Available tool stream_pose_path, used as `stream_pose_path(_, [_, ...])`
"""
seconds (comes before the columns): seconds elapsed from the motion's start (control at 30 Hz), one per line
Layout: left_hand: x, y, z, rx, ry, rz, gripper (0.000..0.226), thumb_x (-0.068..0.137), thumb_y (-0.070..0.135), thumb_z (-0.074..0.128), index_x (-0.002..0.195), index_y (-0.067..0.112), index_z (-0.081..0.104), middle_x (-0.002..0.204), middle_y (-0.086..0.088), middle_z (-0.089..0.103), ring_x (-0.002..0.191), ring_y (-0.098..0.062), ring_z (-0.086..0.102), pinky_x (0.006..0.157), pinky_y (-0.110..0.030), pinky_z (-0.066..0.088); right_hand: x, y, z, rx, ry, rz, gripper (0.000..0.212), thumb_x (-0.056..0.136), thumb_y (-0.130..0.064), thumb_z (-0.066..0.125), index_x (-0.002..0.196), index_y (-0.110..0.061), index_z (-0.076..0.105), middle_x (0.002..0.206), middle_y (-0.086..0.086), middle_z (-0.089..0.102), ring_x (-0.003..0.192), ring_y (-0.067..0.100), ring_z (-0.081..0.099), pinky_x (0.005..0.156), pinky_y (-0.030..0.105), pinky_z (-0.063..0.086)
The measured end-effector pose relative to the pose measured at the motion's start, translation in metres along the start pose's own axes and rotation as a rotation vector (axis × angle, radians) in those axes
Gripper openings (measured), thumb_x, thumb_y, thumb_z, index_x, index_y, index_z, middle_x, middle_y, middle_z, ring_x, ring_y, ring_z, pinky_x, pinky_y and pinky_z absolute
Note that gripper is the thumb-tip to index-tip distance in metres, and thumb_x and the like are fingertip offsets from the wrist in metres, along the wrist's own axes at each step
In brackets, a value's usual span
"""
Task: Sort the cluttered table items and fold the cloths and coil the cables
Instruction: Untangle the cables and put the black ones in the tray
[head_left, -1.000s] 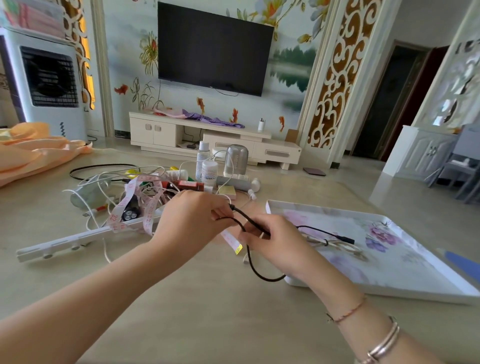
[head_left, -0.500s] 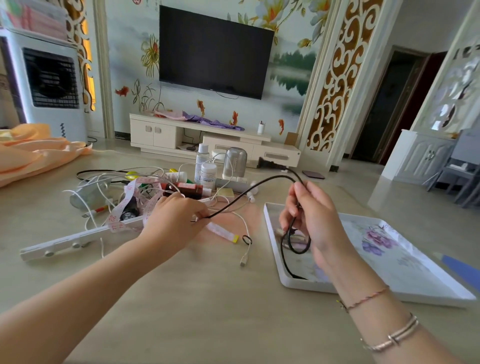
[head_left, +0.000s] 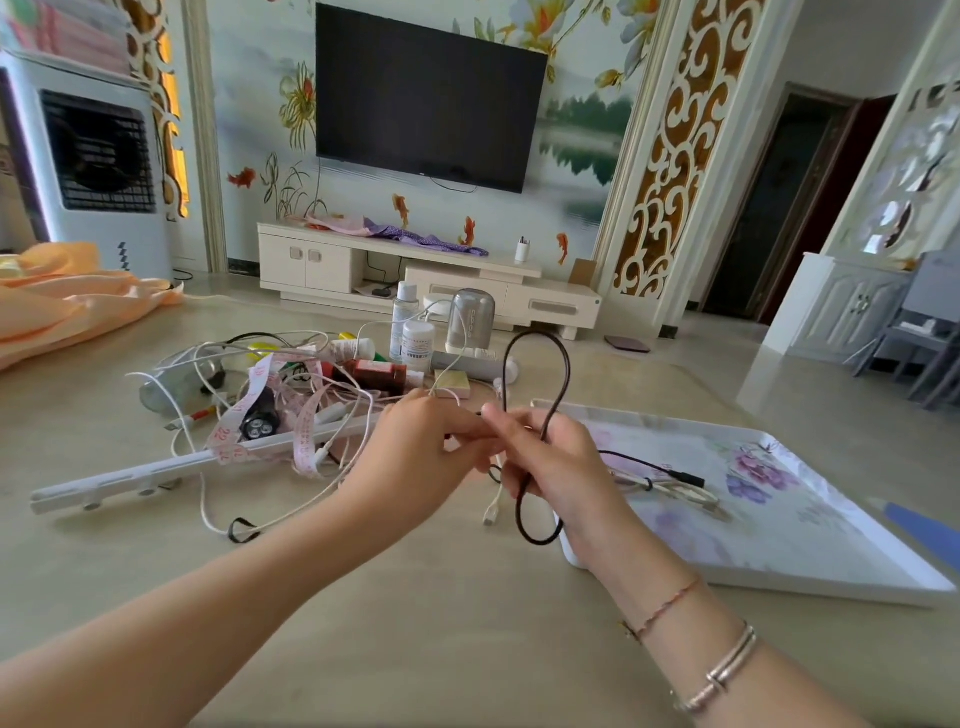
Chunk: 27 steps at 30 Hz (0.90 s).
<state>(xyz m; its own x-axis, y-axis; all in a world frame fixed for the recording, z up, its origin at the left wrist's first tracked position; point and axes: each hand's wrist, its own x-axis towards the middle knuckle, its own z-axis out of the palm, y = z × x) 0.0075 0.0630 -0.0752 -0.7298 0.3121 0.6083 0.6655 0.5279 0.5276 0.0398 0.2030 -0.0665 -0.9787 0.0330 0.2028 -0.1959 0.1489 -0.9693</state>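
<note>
Cable (head_left: 563, 364) loops above and below right hand's (head_left: 558, 462) grip.

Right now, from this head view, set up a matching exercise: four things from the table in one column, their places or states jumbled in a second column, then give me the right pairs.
Things
1. black cable
2. white cable
3. orange cloth
4. tape measure

Places or states
A. bundled, lying in the flowered tray
B. unfolded, at the table's far left
C. looped, held in the right hand, its end pinched by the left hand
D. draped over the long white bar in the clutter

Pairs: 1-C, 2-A, 3-B, 4-D
</note>
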Motion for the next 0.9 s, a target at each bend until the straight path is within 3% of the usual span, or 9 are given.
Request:
stream_pose_path(0.1, [-0.002, -0.002, 0.005, -0.014, 0.000, -0.017, 0.019, 0.085, 0.035, 0.067, 0.067, 0.029, 0.072, 0.057, 0.022, 0.061, 0.067, -0.003, 0.042, 0.066, -0.023, 0.029, 0.003, 0.004, 0.000, 0.079, 0.083, 0.025, 0.005, 0.092, -0.017, 0.063, 0.089, -0.012, 0.066, 0.050, -0.011, 0.058, 0.044, 0.002, 0.047, 0.054, 0.018, 0.040])
stream_pose_path(0.17, [-0.004, -0.002, 0.007, 0.017, -0.014, -0.012, 0.012, 0.086, 0.039, 0.065, 0.079, 0.033, 0.073, 0.067, 0.022, 0.066, 0.075, -0.002, 0.040, 0.071, -0.027, 0.030, 0.005, 0.006, 0.000, 0.069, 0.110, 0.018, 0.008, 0.094, -0.016, 0.060, 0.086, -0.015, 0.063, 0.049, -0.014, 0.054, 0.048, 0.000, 0.046, 0.054, 0.014, 0.038])
stream_pose_path(0.3, [-0.010, -0.010, 0.005, 0.219, -0.053, 0.053, 0.014, 0.089, 0.039, 0.062, 0.097, 0.035, 0.071, 0.080, 0.021, 0.065, 0.085, -0.008, 0.032, 0.085, -0.029, 0.030, 0.013, 0.005, -0.010, 0.115, 0.222, -0.003, 0.013, 0.098, -0.019, 0.053, 0.084, -0.018, 0.053, 0.067, -0.007, 0.050, 0.066, 0.011, 0.041, 0.067, 0.024, 0.037])
stream_pose_path(0.43, [-0.011, -0.016, -0.004, 0.332, -0.172, 0.016, 0.019, 0.091, 0.034, 0.059, 0.107, 0.035, 0.070, 0.079, 0.023, 0.047, 0.092, -0.009, 0.027, 0.082, -0.023, 0.021, 0.018, -0.009, -0.030, 0.377, 0.247, 0.003, 0.017, 0.103, -0.018, 0.042, 0.086, -0.015, 0.045, 0.079, 0.002, 0.050, 0.083, 0.025, 0.062, 0.083, 0.041, 0.055])
stream_pose_path(0.5, [-0.009, -0.019, -0.009, 0.347, -0.233, -0.009, 0.022, 0.091, 0.032, 0.061, 0.110, 0.038, 0.068, 0.080, 0.026, 0.033, 0.097, -0.009, 0.029, 0.088, -0.021, 0.021, 0.015, -0.014, -0.037, 0.469, 0.219, -0.002, 0.017, 0.104, -0.018, 0.038, 0.088, -0.014, 0.041, 0.072, 0.005, 0.054, 0.066, 0.027, 0.066, 0.077, 0.048, 0.058])
stream_pose_path(0.57, [-0.008, -0.024, -0.014, 0.408, -0.284, -0.015, 0.021, 0.090, 0.035, 0.061, 0.109, 0.041, 0.068, 0.080, 0.024, 0.032, 0.095, -0.005, 0.028, 0.094, -0.022, 0.022, 0.012, -0.015, -0.041, 0.368, 0.196, -0.004, 0.016, 0.104, -0.017, 0.037, 0.089, -0.012, 0.039, 0.061, 0.006, 0.050, 0.043, 0.018, 0.052, 0.056, 0.039, 0.058])
stream_pose_path(0.63, [-0.008, -0.026, -0.017, 0.439, -0.290, -0.016, 0.018, 0.087, 0.040, 0.064, 0.104, 0.042, 0.070, 0.081, 0.021, 0.034, 0.086, -0.003, 0.020, 0.087, -0.020, 0.021, 0.011, -0.015, -0.044, 0.121, 0.137, 0.025, 0.012, 0.104, -0.016, 0.036, 0.094, -0.011, 0.039, 0.058, 0.005, 0.042, 0.036, 0.013, 0.035, 0.040, 0.027, 0.043])
stream_pose_path(0.73, [-0.007, -0.024, -0.020, 0.467, -0.270, 0.025, 0.016, 0.084, 0.044, 0.066, 0.099, 0.042, 0.071, 0.085, 0.018, 0.035, 0.084, -0.002, 0.015, 0.078, -0.016, 0.016, 0.010, -0.016, -0.045, -0.204, 0.002, 0.116, 0.008, 0.104, -0.015, 0.035, 0.097, -0.012, 0.038, 0.060, 0.004, 0.042, 0.034, 0.010, 0.026, 0.035, 0.022, 0.029])
stream_pose_path(0.9, [-0.008, -0.014, -0.019, 0.365, -0.189, 0.122, 0.015, 0.078, 0.040, 0.074, 0.092, 0.037, 0.075, 0.079, 0.022, 0.034, 0.076, 0.001, 0.012, 0.076, -0.010, 0.027, 0.003, -0.018, -0.031, -0.455, -0.182, 0.217, 0.011, 0.104, -0.019, 0.034, 0.097, -0.012, 0.037, 0.096, 0.009, 0.068, 0.031, 0.011, 0.030, 0.037, 0.022, 0.034])
